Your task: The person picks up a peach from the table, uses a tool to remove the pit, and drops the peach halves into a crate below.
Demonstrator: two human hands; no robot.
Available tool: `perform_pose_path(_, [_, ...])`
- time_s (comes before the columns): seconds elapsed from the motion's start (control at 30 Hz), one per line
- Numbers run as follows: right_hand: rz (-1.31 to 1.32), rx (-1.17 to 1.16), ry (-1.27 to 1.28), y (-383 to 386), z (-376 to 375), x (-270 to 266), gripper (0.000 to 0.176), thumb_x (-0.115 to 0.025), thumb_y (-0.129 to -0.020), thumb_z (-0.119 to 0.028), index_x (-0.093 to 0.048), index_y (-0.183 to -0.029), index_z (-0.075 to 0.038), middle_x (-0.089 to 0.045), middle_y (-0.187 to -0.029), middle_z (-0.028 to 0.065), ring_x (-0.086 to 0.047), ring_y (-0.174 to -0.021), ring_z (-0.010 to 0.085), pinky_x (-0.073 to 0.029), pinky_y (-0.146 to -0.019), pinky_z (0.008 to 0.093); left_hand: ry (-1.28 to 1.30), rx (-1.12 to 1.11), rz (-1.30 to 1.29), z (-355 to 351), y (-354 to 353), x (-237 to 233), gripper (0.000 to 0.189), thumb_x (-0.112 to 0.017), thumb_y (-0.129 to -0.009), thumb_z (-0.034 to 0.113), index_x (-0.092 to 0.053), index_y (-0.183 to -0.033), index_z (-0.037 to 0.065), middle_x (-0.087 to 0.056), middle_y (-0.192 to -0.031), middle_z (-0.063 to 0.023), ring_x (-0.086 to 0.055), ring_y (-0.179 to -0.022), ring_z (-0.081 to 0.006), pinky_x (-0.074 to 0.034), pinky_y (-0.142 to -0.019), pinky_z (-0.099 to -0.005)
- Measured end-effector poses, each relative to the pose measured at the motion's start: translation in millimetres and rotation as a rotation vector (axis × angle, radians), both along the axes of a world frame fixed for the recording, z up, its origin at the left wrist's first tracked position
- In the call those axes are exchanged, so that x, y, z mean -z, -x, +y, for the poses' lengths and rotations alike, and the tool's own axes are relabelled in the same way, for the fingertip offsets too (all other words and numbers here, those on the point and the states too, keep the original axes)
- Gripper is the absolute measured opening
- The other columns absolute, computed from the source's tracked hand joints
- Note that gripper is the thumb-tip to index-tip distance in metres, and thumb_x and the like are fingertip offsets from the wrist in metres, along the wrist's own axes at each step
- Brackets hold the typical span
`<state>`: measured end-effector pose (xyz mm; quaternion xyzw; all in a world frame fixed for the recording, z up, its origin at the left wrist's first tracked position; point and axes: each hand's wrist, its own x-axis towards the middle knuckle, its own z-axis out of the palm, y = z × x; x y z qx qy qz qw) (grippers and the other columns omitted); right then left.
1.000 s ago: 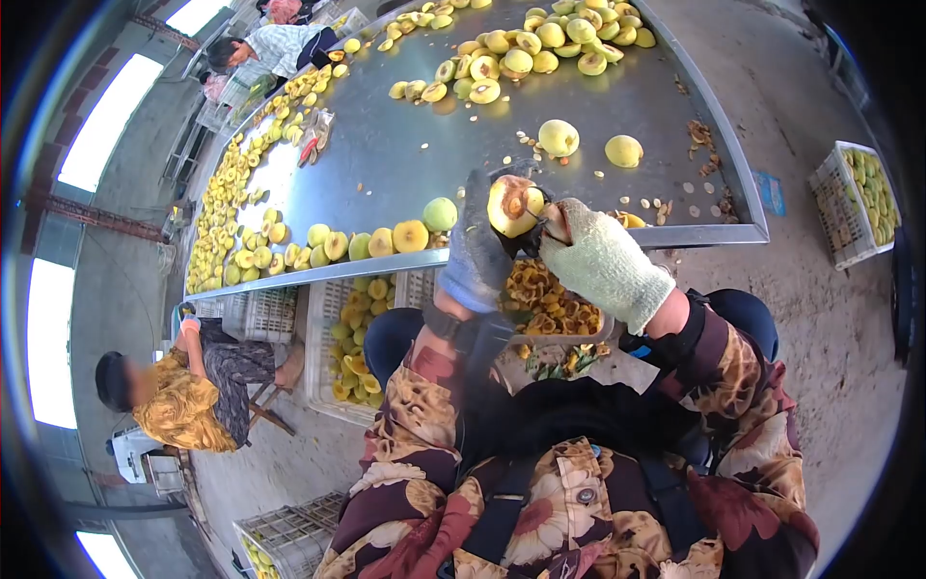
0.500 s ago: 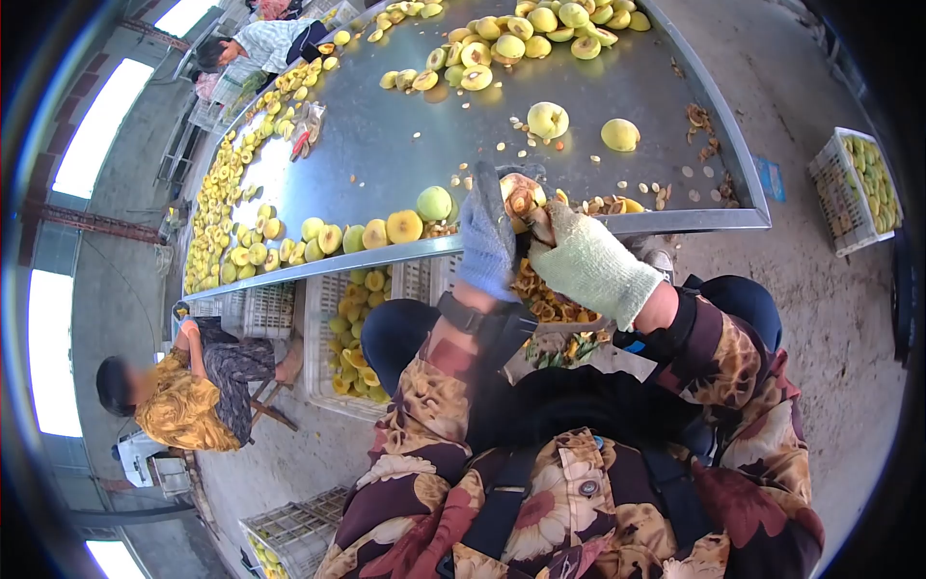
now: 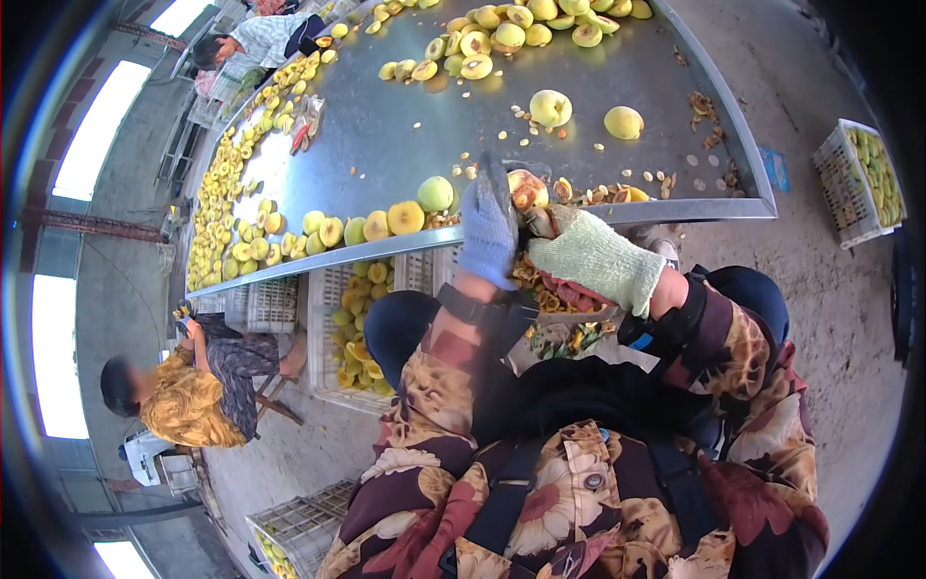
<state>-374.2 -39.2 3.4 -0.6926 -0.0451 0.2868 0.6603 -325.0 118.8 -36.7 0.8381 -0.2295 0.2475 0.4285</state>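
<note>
My left hand [image 3: 488,230], in a blue-grey glove, is closed on a peach [image 3: 527,191] at the near edge of the metal table [image 3: 386,145]. The peach shows yellow and reddish-brown flesh. Beside it, my right hand [image 3: 600,259], in a pale green glove, is closed with its fingertips close to the fruit. What sits in those right fingers is hidden. Left of my hands, a green peach [image 3: 435,195] and a halved peach [image 3: 406,217] lie along the edge. Two whole peaches, one [image 3: 551,109] nearer and one [image 3: 623,123] farther right, rest beyond, among scattered pale kernels.
A pile of peaches [image 3: 509,37] lies at the table's far side. Below the edge, a crate of peaches [image 3: 323,338] stands by my left knee, and peelings [image 3: 540,289] collect under my hands. Another full crate [image 3: 858,183] is on the right floor. Two people sit at left.
The peach between my hands has turned, showing more yellow and less of its brown cut face. Both hands stay at the table edge, the right slightly lower. My view has shifted slightly.
</note>
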Motion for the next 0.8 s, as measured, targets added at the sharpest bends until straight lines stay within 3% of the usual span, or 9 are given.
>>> perform_pose_path(0.13, [0.16, -0.005, -0.113, 0.2, -0.6, -2.1, 0.017, -0.059, -0.091, -0.024, -0.055, -0.093, -0.008, -0.057, -0.063, 0.0017, -0.056, -0.046, 0.0126, -0.043, -0.038, 0.027, -0.299, -0.021, -0.123, 17.7, -10.2, 14.5, 0.035, -0.047, -0.105, 0.025, -0.054, -0.124, -0.003, -0.066, -0.103, -0.0102, -0.064, -0.091, -0.0172, -0.053, -0.08, -0.0334])
perform_pose_path(0.23, [0.211, -0.087, -0.22, -1.3, -6.8, 5.4, 0.022, -0.061, -0.09, -0.026, -0.057, -0.095, -0.005, -0.056, -0.063, 0.0009, -0.054, -0.046, 0.0105, -0.043, -0.038, 0.0247, 0.082, 0.027, 0.295, 8.6, -4.6, 1.8, 0.04, -0.047, -0.104, 0.017, -0.043, -0.139, -0.001, -0.064, -0.108, -0.0131, -0.064, -0.094, -0.021, -0.054, -0.082, -0.0346])
perform_pose_path(0.3, [0.238, -0.139, -0.266, -1.6, -9.9, 1.9, 0.025, -0.062, -0.091, -0.027, -0.057, -0.097, -0.003, -0.055, -0.065, -0.0004, -0.052, -0.046, 0.0083, -0.041, -0.038, 0.0227, 0.343, 0.082, 0.546, 5.8, -3.7, -2.5, 0.037, -0.047, -0.102, 0.015, -0.045, -0.136, 0.0, -0.065, -0.106, -0.0124, -0.064, -0.09, -0.0202, -0.054, -0.079, -0.0332])
perform_pose_path(0.37, [0.34, -0.163, -0.29, -1.7, -14.2, -8.0, 0.027, -0.062, -0.092, -0.027, -0.057, -0.1, -0.002, -0.054, -0.068, -0.0023, -0.05, -0.047, 0.0058, -0.038, -0.038, 0.0204, 0.478, 0.128, 0.621, 7.4, -6.3, 0.6, 0.026, -0.047, -0.101, 0.017, -0.057, -0.118, 0.0, -0.068, -0.098, -0.0093, -0.063, -0.082, -0.0156, -0.053, -0.073, -0.0297])
perform_pose_path(0.5, [1.007, -0.363, -0.971, -12.3, -19.8, 16.7, 0.016, -0.053, -0.101, -0.022, -0.054, -0.105, -0.006, -0.048, -0.075, -0.0078, -0.042, -0.049, 0.0008, -0.029, -0.038, 0.0163, 0.142, 0.03, 0.236, 15.3, -10.6, 17.7, 0.025, -0.05, -0.101, 0.02, -0.059, -0.114, 0.001, -0.067, -0.093, -0.0098, -0.063, -0.083, -0.0185, -0.053, -0.076, -0.0323])
perform_pose_path(0.57, [0.983, -0.376, -0.964, -12.7, -20.4, 20.5, 0.015, -0.05, -0.102, -0.022, -0.054, -0.104, -0.008, -0.048, -0.074, -0.0083, -0.042, -0.05, 0.0003, -0.028, -0.037, 0.0163, 0.078, -0.131, 0.07, 9.2, -12.7, 24.5, 0.029, -0.052, -0.099, 0.023, -0.059, -0.116, 0.001, -0.067, -0.094, -0.011, -0.064, -0.085, -0.0206, -0.053, -0.08, -0.0346])
perform_pose_path(0.63, [1.008, -0.4, -1.007, -12.3, -20.0, 23.4, 0.014, -0.049, -0.103, -0.022, -0.053, -0.103, -0.009, -0.047, -0.073, -0.0087, -0.041, -0.05, 0.0001, -0.027, -0.037, 0.0164, 0.149, 0.229, 0.322, 14.2, -10.0, -1.6, 0.036, -0.056, -0.097, 0.023, -0.053, -0.126, 0.001, -0.066, -0.1, -0.0134, -0.064, -0.089, -0.0238, -0.052, -0.085, -0.0377])
perform_pose_path(0.7, [1.088, -0.443, -1.103, -10.5, -16.4, 27.7, 0.014, -0.049, -0.103, -0.022, -0.053, -0.103, -0.009, -0.046, -0.072, -0.0089, -0.04, -0.05, 0.0, -0.026, -0.036, 0.0165, 0.054, 0.382, 0.319, 18.2, -5.4, -13.3, 0.045, -0.058, -0.095, 0.022, -0.047, -0.133, 0.0, -0.065, -0.104, -0.0149, -0.064, -0.091, -0.0262, -0.05, -0.089, -0.0395])
perform_pose_path(0.8, [1.133, -0.464, -1.153, -8.8, -12.5, 32.8, 0.015, -0.049, -0.103, -0.023, -0.053, -0.103, -0.008, -0.045, -0.071, -0.0086, -0.039, -0.048, 0.0003, -0.025, -0.035, 0.0165, -0.09, 0.354, 0.14, 16.9, 3.6, -26.5, 0.042, -0.054, -0.098, 0.025, -0.047, -0.13, 0.0, -0.066, -0.105, -0.0132, -0.065, -0.091, -0.0231, -0.051, -0.089, -0.0361])
